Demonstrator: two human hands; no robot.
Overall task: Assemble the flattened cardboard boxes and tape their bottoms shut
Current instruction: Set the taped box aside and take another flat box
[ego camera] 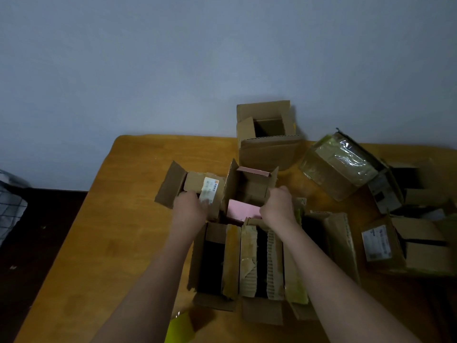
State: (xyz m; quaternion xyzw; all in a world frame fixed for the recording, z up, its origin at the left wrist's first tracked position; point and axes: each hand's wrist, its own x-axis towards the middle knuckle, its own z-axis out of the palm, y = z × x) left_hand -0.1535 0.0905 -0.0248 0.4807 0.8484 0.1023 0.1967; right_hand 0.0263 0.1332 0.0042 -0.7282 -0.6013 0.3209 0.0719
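Several opened cardboard boxes crowd the wooden table (123,219). My left hand (190,206) grips the edge of a small box with a white label (197,185), left of centre. My right hand (278,205) holds the right side flap of a pink-lined box (247,186) in the middle, whose flaps stand up. Just in front of both hands stand three open boxes side by side (247,261), dark inside, with torn tape on their flaps.
A taller open box (267,139) stands at the back against the wall. A box with shiny tape (338,167) lies tilted at the right, with more labelled boxes (405,246) beyond. Something yellow (179,328) lies at the near edge. The table's left part is bare wood.
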